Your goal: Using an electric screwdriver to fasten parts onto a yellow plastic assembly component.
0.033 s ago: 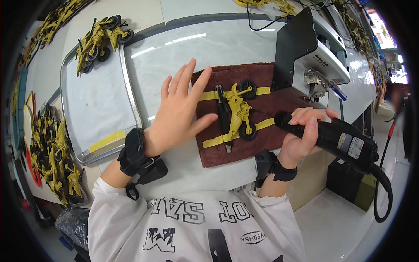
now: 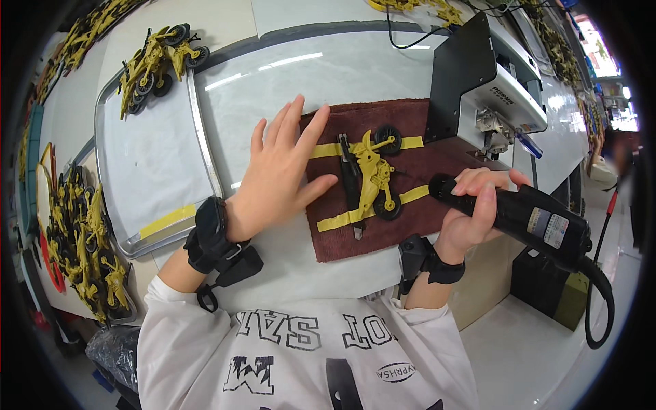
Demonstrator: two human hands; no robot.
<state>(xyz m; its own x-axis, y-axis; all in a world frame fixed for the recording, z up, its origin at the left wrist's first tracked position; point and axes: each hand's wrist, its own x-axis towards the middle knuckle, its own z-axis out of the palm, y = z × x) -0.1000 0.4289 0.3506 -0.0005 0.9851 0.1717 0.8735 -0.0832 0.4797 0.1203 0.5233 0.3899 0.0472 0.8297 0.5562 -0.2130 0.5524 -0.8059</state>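
Observation:
A yellow toy motorbike [image 2: 373, 171] with black wheels lies on its side on a dark red cloth [image 2: 410, 109]. Its left side rests against a dark bar-like piece [image 2: 350, 179], and two yellow tape strips cross the cloth. Just left of the bike, my left hand [image 2: 280, 160] hovers with fingers spread, holding nothing. To the right, my right hand [image 2: 480, 205] wraps round the body of a black corded electric screwdriver [image 2: 540, 222]. The tool's round front end [image 2: 444, 186] is over the cloth's right part, apart from the bike; no bit shows.
A black and light-grey box-shaped machine [image 2: 471, 75] stands behind the cloth at right, beside a blue-handled tool [image 2: 529, 143]. At left is a metal-rimmed tray [image 2: 205, 130], with several motorbikes [image 2: 160, 65] at its far end and a heap [image 2: 82, 239] nearer. The screwdriver's cable [image 2: 601, 335] loops down right.
My left hand has shifted very slightly. The right hand, screwdriver and motorbike look the same.

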